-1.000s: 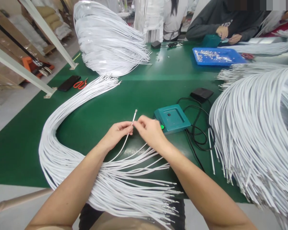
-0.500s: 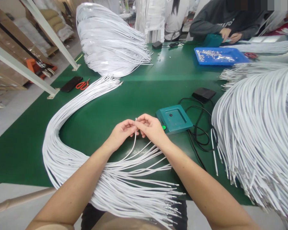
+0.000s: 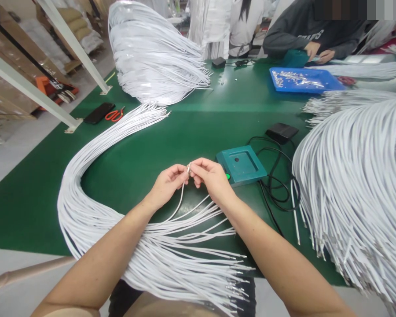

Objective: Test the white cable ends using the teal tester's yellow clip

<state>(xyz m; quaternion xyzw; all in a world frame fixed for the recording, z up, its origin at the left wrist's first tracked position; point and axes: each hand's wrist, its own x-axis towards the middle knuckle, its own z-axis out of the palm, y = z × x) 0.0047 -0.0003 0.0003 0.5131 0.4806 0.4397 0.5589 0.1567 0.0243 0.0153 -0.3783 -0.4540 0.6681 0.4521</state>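
Between the thumb and fingers of my left hand [image 3: 169,184] is one thin white cable [image 3: 182,194], pinched close to its end. My right hand [image 3: 207,174] pinches the tip of that same cable from the other side, and a short pale stub shows between the fingertips. Below my hands the cable bends down into a big bundle of white cables [image 3: 102,209], which curves across the table under my forearms. Many ends of the bundle fan out to the right, towards my body. A teal device with a square recess [image 3: 240,164] sits just right of my right hand.
Black cords [image 3: 279,176] and a black pedal-like block [image 3: 281,132] lie behind the device. Large cable bundles stand at right [image 3: 353,185] and back left [image 3: 152,53]. A blue tray [image 3: 303,86] holds small parts. Orange-handled scissors [image 3: 115,115] and a black phone [image 3: 99,113] lie left. A co-worker's hands [image 3: 318,53] work opposite.
My fingertips have parted slightly at the cable's end, so more of the tip shows. The co-worker's hands have shifted a little. The whole view has moved slightly.
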